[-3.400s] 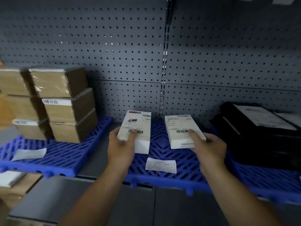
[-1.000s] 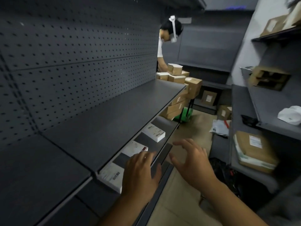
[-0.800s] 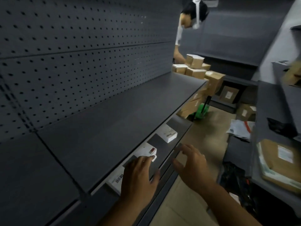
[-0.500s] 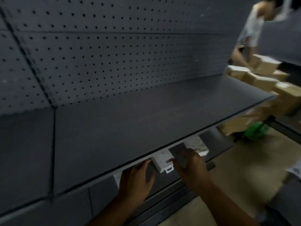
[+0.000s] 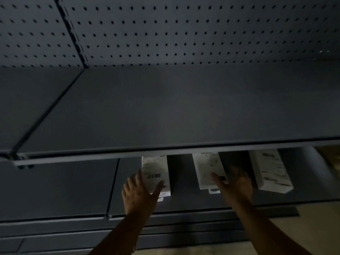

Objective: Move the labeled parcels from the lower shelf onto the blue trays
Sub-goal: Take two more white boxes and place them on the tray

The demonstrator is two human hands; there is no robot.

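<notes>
My left hand point(image 5: 139, 192) is spread open on one white box point(image 5: 156, 173). My right hand point(image 5: 233, 183) lies open on the next box point(image 5: 206, 170). Both boxes sit on the lower shelf point(image 5: 73, 188).

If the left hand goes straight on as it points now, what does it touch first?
Most likely the leftmost white parcel on the lower shelf. The left hand is open, its fingers already at the parcel's near end; contact is unclear.

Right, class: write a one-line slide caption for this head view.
Both hands, left and right, reach for white labeled parcels on the lower shelf.
</notes>
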